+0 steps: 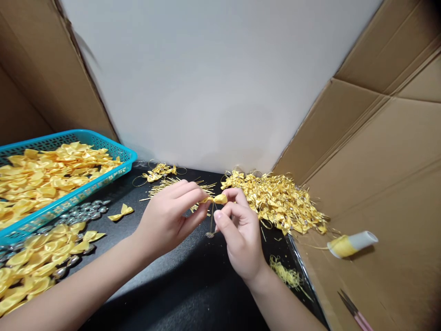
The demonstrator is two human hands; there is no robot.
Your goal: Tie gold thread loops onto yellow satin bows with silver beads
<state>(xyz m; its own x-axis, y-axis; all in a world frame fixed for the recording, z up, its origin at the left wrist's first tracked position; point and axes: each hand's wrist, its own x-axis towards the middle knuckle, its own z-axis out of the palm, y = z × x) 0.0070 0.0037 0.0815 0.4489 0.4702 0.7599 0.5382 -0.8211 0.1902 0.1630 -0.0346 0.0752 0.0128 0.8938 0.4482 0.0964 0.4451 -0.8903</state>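
In the head view, the left hand pinches a yellow bow above the black desk; the bow juts from its fingertips toward the right hand, whose fingers curl beside it (what they grip, I cannot tell).

At the centre, the bow is satiny cloth with a soft sheen. At left, the basket is smooth, glossy plastic; the beads below it shine like glass or plastic. The table, lower centre, looks smooth and faintly glossy. Cardboard at right is matt and papery.
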